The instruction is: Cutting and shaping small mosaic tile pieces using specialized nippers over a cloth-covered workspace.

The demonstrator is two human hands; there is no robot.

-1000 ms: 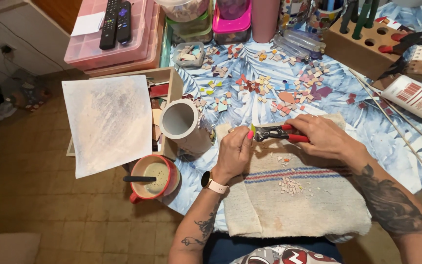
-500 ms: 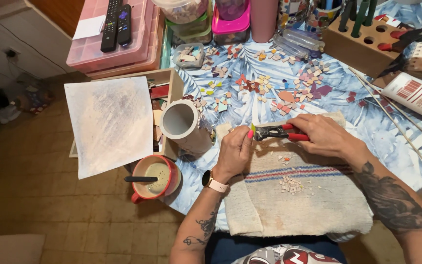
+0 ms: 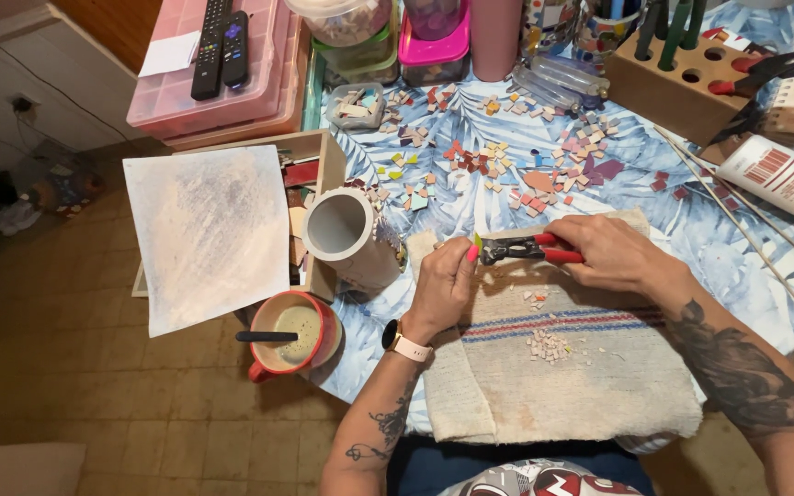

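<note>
The head view shows the right hand clamped around red-handled nippers above the striped towel. The left hand pinches a small tile piece at the tool's tip. Tile crumbs lie on the towel's middle.

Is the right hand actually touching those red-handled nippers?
Touching. The head view shows the right hand wrapped around the red handles of the nippers, its fingers closed over them with no gap.

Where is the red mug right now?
In the head view, the red mug sits at the table's lower-left edge, just below the white cylinder and left of the person's left hand.
</note>
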